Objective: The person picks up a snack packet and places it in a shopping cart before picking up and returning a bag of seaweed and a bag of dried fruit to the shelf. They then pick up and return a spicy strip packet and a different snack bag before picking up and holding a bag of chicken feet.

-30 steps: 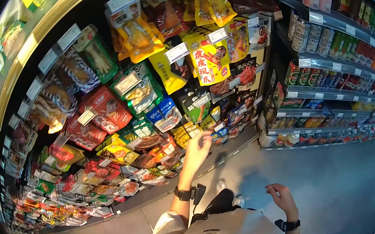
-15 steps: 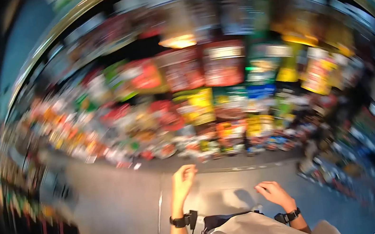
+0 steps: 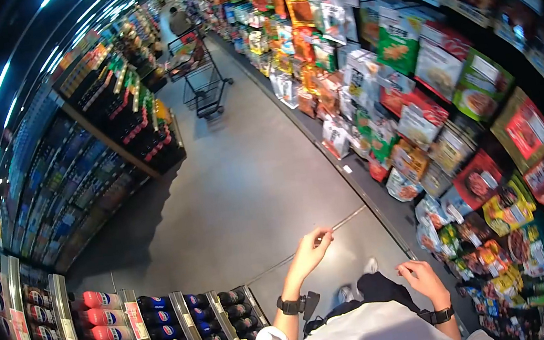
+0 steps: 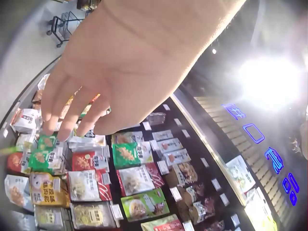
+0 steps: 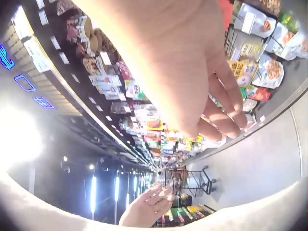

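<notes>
My left hand [image 3: 311, 253] is held out over the aisle floor in the head view, its fingers loosely bent and nothing in them. In the left wrist view the left palm [image 4: 115, 72] overlaps the racks of snack packets [image 4: 132, 155]. On the other side my right hand [image 3: 424, 278] hangs in front of my body, fingers relaxed and holding nothing. It is nearest to the wall of hanging packets [image 3: 481, 175]. The right wrist view has the right hand [image 5: 192, 82] large in front, with the left hand [image 5: 147, 208] lower down.
A shopping cart [image 3: 196, 76] stands up the aisle, with a person [image 3: 179, 20] beyond it. Bottle shelves [image 3: 142, 327] are close at the lower left. Another drinks rack [image 3: 116, 98] stands across the grey floor [image 3: 217, 177]. The packet wall's base edge [image 3: 358, 189] runs along the right.
The view has swung left from the packet wall to the length of the aisle. My left hand has drawn back from the packets. The right hand stays near my body, empty throughout.
</notes>
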`<act>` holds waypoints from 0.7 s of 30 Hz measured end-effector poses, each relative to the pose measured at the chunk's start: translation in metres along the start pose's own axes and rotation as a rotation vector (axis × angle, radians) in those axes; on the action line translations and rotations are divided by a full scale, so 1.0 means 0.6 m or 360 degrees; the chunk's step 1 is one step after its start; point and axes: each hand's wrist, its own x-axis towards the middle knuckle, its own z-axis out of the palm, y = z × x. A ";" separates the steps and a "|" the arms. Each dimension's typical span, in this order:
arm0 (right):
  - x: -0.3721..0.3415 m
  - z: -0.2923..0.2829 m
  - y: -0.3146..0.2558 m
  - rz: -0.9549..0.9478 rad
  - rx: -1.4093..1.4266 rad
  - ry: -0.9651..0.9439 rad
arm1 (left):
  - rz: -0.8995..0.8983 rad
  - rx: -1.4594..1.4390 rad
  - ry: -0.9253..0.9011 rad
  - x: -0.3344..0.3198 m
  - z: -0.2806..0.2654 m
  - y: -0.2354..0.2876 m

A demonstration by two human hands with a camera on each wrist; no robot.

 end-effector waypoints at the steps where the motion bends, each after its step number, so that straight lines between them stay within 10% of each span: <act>1: 0.044 0.001 0.004 -0.0020 -0.0016 -0.0068 | -0.0024 -0.0031 0.0029 0.017 -0.016 -0.012; 21: 1.051 -0.009 -0.025 -0.0354 -0.0033 -0.0348 | -0.0327 -0.0054 0.0532 0.628 -0.452 -0.050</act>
